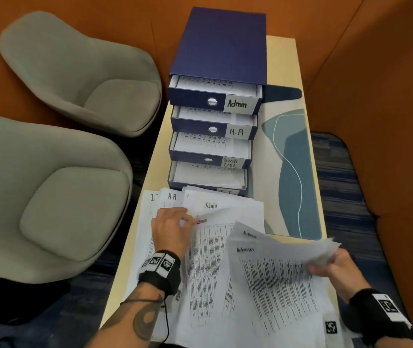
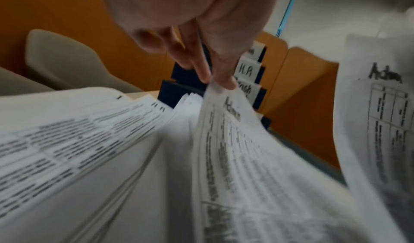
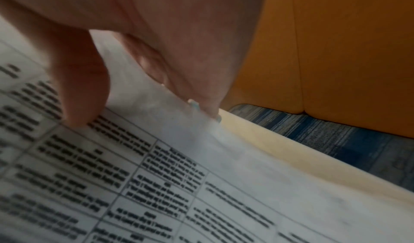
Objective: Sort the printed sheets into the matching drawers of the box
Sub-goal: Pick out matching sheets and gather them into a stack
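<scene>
Box (image 1: pixel 219 46), dark blue, is standing on the table (image 1: pixel 285 56), four drawers all pulled partly open, each holding printed pages. Labels top down: Admin drawer (image 1: pixel 215 95), H.R drawer (image 1: pixel 213 125), Task List drawer (image 1: pixel 209 151), bottom drawer (image 1: pixel 206 175) with its label half hidden by paper. Two grey chairs (image 1: pixel 80 71) are sitting left of the box. A teal patterned mat (image 1: pixel 298 159) is lying just right of the box. Sheets (image 1: pixel 208 259) are spreading fanned over the table directly in front of the box, headings I, H.R and Admin showing. Right hand (image 1: pixel 336 267), in front of the box and to its right, is gripping a raised bunch of Admin sheets (image 1: pixel 275 262) by the edge, thumb on top, fingers under. Left hand (image 1: pixel 170 228), in front of the box, is pinching the top corner of one Admin sheet (image 2: pixel 224 123) in the pile between fingertips (image 2: pixel 226 80).
</scene>
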Tool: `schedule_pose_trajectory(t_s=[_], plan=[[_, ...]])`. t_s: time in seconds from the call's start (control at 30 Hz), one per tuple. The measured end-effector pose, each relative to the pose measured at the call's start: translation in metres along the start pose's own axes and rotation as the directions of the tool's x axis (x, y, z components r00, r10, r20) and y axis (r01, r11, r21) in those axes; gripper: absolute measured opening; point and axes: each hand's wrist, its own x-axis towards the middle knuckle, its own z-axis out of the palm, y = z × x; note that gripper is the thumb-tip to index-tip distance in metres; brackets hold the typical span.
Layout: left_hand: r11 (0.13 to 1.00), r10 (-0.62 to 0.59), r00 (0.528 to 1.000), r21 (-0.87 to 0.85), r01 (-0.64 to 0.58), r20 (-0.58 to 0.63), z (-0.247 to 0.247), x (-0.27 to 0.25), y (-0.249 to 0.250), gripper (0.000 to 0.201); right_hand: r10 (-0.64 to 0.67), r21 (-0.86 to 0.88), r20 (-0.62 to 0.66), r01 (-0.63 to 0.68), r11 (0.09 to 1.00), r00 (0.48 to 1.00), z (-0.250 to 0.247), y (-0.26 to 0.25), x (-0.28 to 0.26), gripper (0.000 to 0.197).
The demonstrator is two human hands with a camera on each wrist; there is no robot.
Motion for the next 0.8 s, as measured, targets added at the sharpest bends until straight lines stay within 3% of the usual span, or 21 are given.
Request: schedule_pose_trajectory(t_s=[0.07, 0.1, 0.17, 0.3, 0.37, 0.43, 0.47, 0.5, 0.57, 0.63, 0.67, 0.73, 0.8], plan=[[0.939, 0.013, 0.974, -0.336, 0.066, 0.226, -0.012, -0.018, 0.015, 0.014, -0.06, 0.004, 0.045, 0.06, 0.998, 0.997, 0.006, -0.003, 0.0, 0.018], [0.883, 0.05, 0.926, -0.45, 0.134, 0.374, -0.017, -0.027, 0.024, 0.013, -0.073, 0.019, 0.043, 0.073, 0.997, 0.996, 0.008, -0.003, 0.001, 0.025], [0.833, 0.162, 0.831, -0.525, 0.174, 0.532, -0.024, -0.043, 0.038, 0.011, -0.079, 0.052, 0.04, 0.077, 0.996, 0.996, 0.011, -0.004, 0.005, 0.033], [0.775, 0.234, 0.738, -0.579, 0.251, 0.633, -0.009, -0.063, 0.047, 0.018, -0.103, 0.13, 0.101, 0.089, 0.988, 0.99, 0.021, -0.002, 0.017, 0.013], [0.676, 0.218, 0.714, -0.631, 0.381, 0.665, 0.0, -0.069, 0.05, 0.018, -0.092, 0.149, 0.105, 0.076, 0.986, 0.99, 0.03, -0.001, 0.02, 0.03], [0.542, 0.133, 0.732, -0.668, 0.511, 0.668, 0.004, -0.066, 0.047, 0.023, -0.035, 0.184, 0.031, 0.029, 0.983, 0.999, 0.035, -0.001, 0.022, 0.035], [0.51, 0.04, 0.763, -0.67, 0.539, 0.645, 0.004, -0.062, 0.044, 0.026, -0.002, 0.195, -0.013, 0.005, 0.981, 1.0, 0.036, 0.0, 0.022, 0.033], [0.542, -0.089, 0.81, -0.655, 0.527, 0.579, 0.004, -0.055, 0.039, 0.03, 0.026, 0.202, -0.04, -0.018, 0.979, 0.999, 0.035, -0.001, 0.022, 0.034], [0.767, -0.273, 0.903, -0.491, 0.412, 0.332, 0.009, -0.034, 0.02, 0.04, 0.045, 0.205, -0.059, -0.031, 0.978, 0.997, 0.031, -0.003, 0.018, 0.039], [0.969, -0.202, 0.961, -0.106, 0.224, 0.188, 0.015, -0.013, 0.004, 0.042, 0.036, 0.218, -0.053, -0.023, 0.976, 0.998, 0.026, -0.003, 0.014, 0.047], [0.989, -0.123, 0.973, 0.104, 0.104, 0.198, 0.02, -0.004, -0.002, 0.051, 0.031, 0.214, -0.054, -0.019, 0.977, 0.998, 0.022, -0.002, 0.014, 0.05], [0.921, -0.039, 0.961, 0.382, -0.072, 0.274, 0.025, 0.009, -0.004, 0.064, 0.014, 0.172, -0.063, -0.003, 0.985, 0.998, 0.017, 0.0, 0.013, 0.048], [0.891, -0.013, 0.965, 0.441, -0.109, 0.264, 0.028, 0.019, -0.005, 0.054, -0.004, 0.09, -0.078, 0.011, 0.996, 0.997, 0.013, 0.002, 0.013, 0.033]])
